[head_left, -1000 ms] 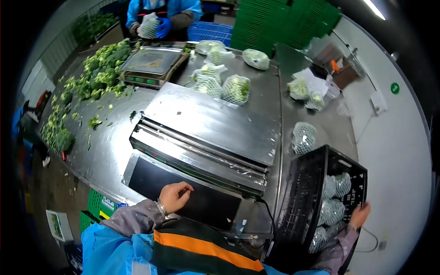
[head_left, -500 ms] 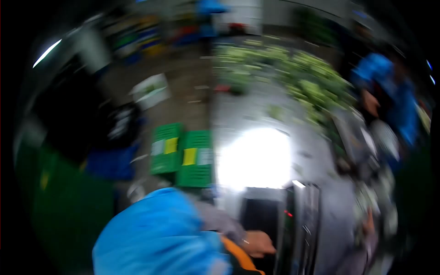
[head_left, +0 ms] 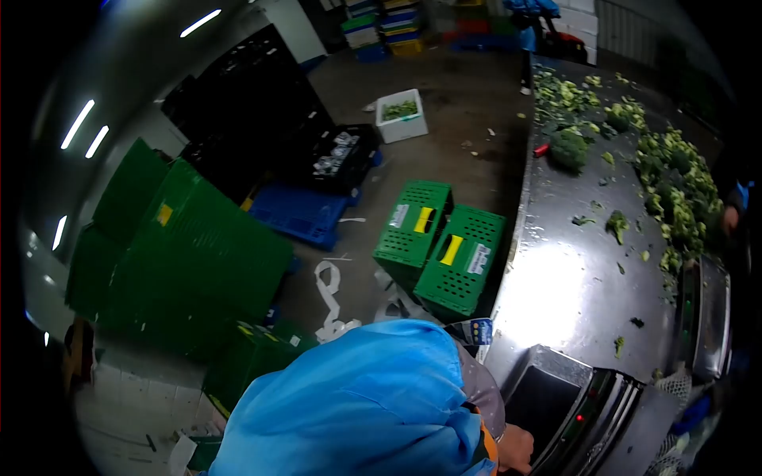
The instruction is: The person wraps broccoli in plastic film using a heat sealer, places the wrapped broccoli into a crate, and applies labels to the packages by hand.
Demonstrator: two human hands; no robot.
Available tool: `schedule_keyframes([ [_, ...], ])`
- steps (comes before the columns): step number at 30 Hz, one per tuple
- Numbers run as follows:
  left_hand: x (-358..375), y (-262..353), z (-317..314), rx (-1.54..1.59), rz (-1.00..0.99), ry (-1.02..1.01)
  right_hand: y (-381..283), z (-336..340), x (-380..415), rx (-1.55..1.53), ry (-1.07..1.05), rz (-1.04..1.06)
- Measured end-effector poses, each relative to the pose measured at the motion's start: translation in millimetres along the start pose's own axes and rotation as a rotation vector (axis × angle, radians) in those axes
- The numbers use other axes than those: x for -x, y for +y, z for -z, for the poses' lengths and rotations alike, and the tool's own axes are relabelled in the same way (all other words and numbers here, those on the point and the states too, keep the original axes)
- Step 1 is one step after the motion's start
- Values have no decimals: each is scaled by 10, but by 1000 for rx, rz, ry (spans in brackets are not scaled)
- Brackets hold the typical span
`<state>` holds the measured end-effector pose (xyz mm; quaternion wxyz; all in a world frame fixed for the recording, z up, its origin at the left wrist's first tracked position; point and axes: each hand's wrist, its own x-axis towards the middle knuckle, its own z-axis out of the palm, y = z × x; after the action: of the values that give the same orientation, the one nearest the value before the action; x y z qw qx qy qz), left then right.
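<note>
My left hand (head_left: 516,448) is at the lower edge of the view, beside a metal machine with a dark top plate (head_left: 542,397) and a small red light. Its fingers look curled, and what they hold, if anything, is hidden. A blue sleeve (head_left: 349,397) covers most of that arm, with a grey cuff at the wrist. My right hand is out of view. Beyond the machine runs a steel table (head_left: 583,206), with a whole broccoli head (head_left: 568,149) near its left edge and a red-handled tool (head_left: 541,150) beside it. Broccoli pieces (head_left: 675,190) are heaped along the right side.
Two green crates (head_left: 464,262) stand left of the table. A white box (head_left: 401,117) with greens sits on the floor, near a blue pallet (head_left: 298,210). Large green bins (head_left: 182,246) are at left. Another person's hand (head_left: 730,220) is at the right, by a second machine (head_left: 710,317).
The view has swung left, so the table and crates now appear further right. My right hand has left the view. My left hand remains by the machine.
</note>
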<state>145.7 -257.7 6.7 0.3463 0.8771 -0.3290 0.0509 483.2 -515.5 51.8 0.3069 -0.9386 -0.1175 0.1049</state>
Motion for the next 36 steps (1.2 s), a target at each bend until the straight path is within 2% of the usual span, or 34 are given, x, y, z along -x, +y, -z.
schedule_keyframes([
  [2, 16, 55, 274, 81, -6, -8, -153, 102, 452, -61, 10, 7],
  [5, 42, 41, 179, 97, -14, 65, -317, 232, 1153, -145, 31, -6],
  [9, 13, 48, 280, 266, 57, -74, -509, 488, 2072, -254, 100, -31],
  [11, 38, 58, 283, 212, -1, -35, -580, 491, 2270, -359, 79, -16],
  [15, 41, 80, 408, 131, -35, -15, -343, 264, 2158, -703, 37, -4],
  [16, 49, 80, 409, 151, -30, -2, -306, 236, 2129, -779, 9, -126],
  [17, 46, 57, 426, 159, -16, 23, -530, 243, 2158, -771, 29, -246],
  [18, 50, 22, 487, 200, -9, -62, -1053, 331, 2242, -660, 22, -464],
  [21, 20, -65, 879, 634, 159, -291, -985, 370, 2291, -582, -3, -444],
  [23, -108, -185, 1282, 447, 29, -182, -1073, 522, 2394, -451, 63, -439],
  [25, -314, -390, 1625, 432, 130, -156, -1083, 570, 2482, -426, 90, -397],
  [27, -569, -647, 1715, 453, 102, 40, -1069, 468, 2555, -503, 82, -316],
  [28, -719, -642, 1870, 363, 111, -16, -1101, 382, 2581, -613, 165, -223],
  [29, -880, -622, 1993, 274, 117, -70, -1068, 382, 2631, -589, 250, -193],
  [31, -1095, -737, 1947, 122, -135, -24, -1080, 334, 2736, -551, 416, -139],
  [32, -1161, -753, 1954, 35, -209, -31, -1178, 321, 2839, -651, 502, -128],
  [33, -1198, -728, 1987, 9, -157, -84, -1136, 312, 2900, -591, 514, -154],
  [35, -1282, -857, 1951, 16, -234, -82, -1013, 190, 3202, -475, 516, -237],
  [36, -1320, -851, 1950, 5, -249, -79, -1027, 137, 3299, -324, 537, -230],
])
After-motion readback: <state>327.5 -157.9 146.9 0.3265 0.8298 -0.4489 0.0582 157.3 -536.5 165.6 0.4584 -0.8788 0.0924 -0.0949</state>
